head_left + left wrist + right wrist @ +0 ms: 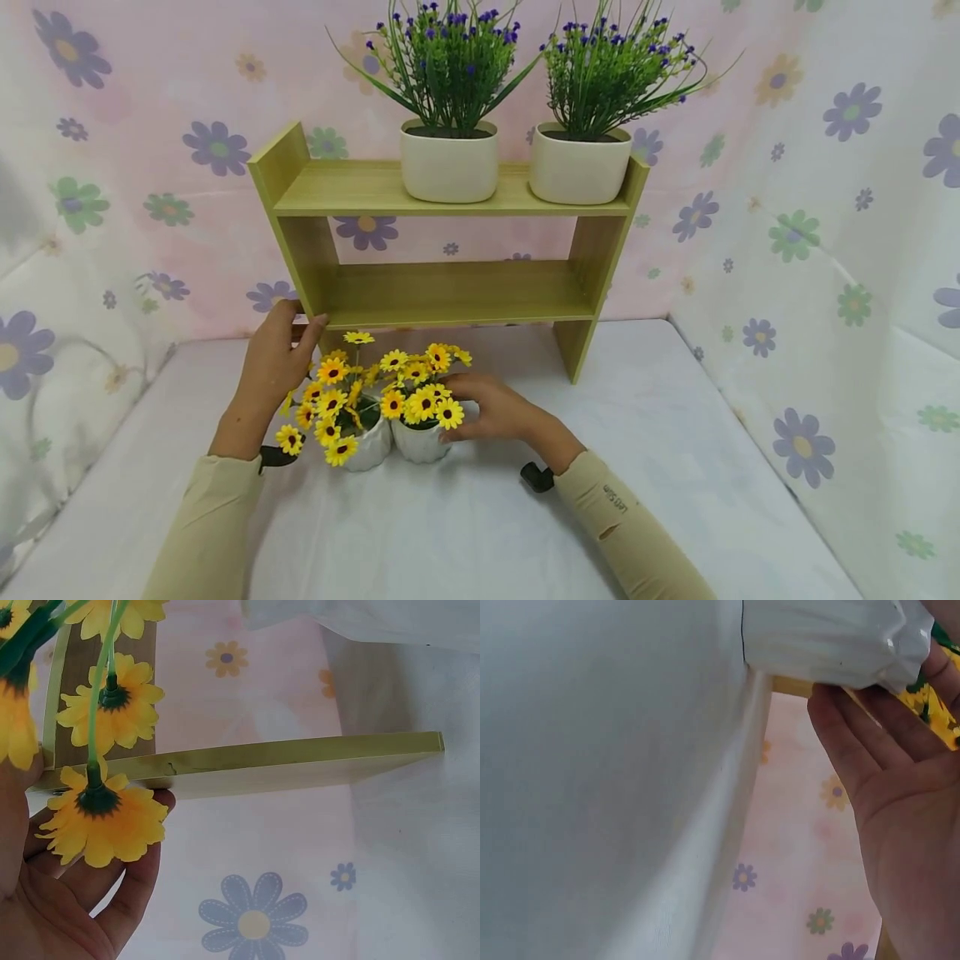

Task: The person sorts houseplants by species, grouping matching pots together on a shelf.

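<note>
A light wooden two-tier shelf (457, 292) stands at the back of the white table. My left hand (273, 362) grips the lower part of its left side panel (300, 754), thumb in front and fingers on the outer side. In front of the shelf, two small white ribbed pots of yellow artificial daisies sit side by side. My right hand (498, 410) holds the right-hand flowerpot (420, 444) from its right side, with fingers against the white wall in the right wrist view. The left-hand flowerpot (369, 447) is near my left wrist, partly hidden by its blooms.
Two larger cream planters, one left (450, 167) and one right (581, 169), hold purple flowers on the shelf's top board. Flower-printed cloth (802, 350) hangs behind and at both sides. White cloth covers the table (675, 467).
</note>
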{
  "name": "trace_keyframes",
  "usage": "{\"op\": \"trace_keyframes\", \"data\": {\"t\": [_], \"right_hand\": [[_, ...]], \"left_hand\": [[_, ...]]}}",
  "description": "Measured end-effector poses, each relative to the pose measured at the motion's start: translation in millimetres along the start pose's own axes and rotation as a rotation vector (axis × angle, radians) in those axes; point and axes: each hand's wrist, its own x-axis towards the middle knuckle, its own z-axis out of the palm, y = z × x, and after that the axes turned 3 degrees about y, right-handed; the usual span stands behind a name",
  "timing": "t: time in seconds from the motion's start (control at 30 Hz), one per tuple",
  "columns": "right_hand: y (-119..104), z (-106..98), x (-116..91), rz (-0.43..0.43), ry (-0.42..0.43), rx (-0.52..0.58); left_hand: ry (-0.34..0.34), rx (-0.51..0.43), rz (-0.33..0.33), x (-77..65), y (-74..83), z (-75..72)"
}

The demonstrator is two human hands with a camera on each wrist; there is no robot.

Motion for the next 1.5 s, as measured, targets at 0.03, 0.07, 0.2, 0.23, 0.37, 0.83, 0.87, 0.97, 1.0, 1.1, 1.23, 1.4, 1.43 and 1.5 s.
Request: {"op": "trace_keyframes", "data": {"t": [0.03, 0.07, 0.2, 0.23, 0.37, 0.83, 0.87, 0.97, 1.0, 1.1, 1.23, 1.4, 1.43, 1.5], "right_hand": [[-1, 2, 0, 0.013, 0.005, -0.003], [-1, 3, 0, 0.022, 0.013, -0.003], [-2, 9, 1, 0.038, 0.038, -0.008], [-2, 10, 1, 0.038, 0.042, -0.013], [-1, 13, 0, 0.031, 0.052, -0.021], [-1, 14, -4, 0.044, 0.103, 0.027], [-2, 13, -4, 0.047, 0.11, 0.026], [-3, 8, -5, 0.055, 0.135, 0.036], [-4, 6, -5, 0.054, 0.144, 0.042], [-5, -1, -6, 0.031, 0.169, 0.068], [-7, -11, -6, 0.002, 0.188, 0.096], [-12, -25, -8, 0.001, 0.232, 0.111], [-13, -28, -8, 0.0, 0.245, 0.117], [-14, -34, -10, -0.007, 0.275, 0.119]], "left_hand": [[-0.001, 0.0, 0.001, 0.0, 0.5, 0.2], [-0.002, 0.0, 0.001, 0.0, 0.5, 0.5], [0.001, -0.001, 0.006, 0.0, 1.0, 1.4], [0.0, -0.002, 0.005, -0.1, 1.1, 1.7], [-0.002, -0.003, 0.002, -0.7, 1.1, 3.2], [0.0, 0.009, 0.005, -0.7, 1.6, 2.7], [-0.001, 0.009, 0.006, -0.4, 1.7, 2.4], [-0.003, 0.008, 0.011, 0.2, 1.6, 1.9], [-0.001, 0.006, 0.012, 0.4, 1.3, 1.7], [0.001, 0.004, 0.014, 0.6, 0.5, 1.6], [0.005, 0.001, 0.012, -0.1, 0.0, 1.2], [0.011, 0.01, 0.008, -1.1, 1.2, 0.7], [0.012, 0.011, 0.008, -1.2, 1.6, 0.5], [0.012, 0.01, 0.011, -1.0, 1.6, 0.7]]}}
